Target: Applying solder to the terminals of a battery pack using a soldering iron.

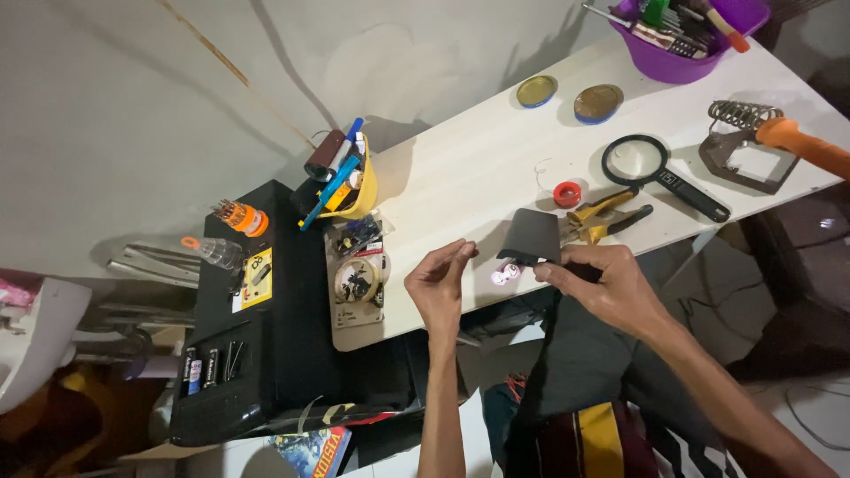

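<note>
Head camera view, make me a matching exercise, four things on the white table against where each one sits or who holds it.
Things:
1. dark grey flat rectangular device
2. purple plastic bowl
3. black round magnifying glass
4. yellow-handled pliers

Places:
A. far end of the table, full of tools
B. held in the right hand
C. lying just right of the held device
D. beside the soldering iron stand

Pairs: 1-B, 2-A, 3-D, 4-C

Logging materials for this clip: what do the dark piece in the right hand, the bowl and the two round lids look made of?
Dark piece in right hand: matte, probably plastic. Purple bowl: glossy plastic. Round lids: likely metal, dull golden sheen.
</note>
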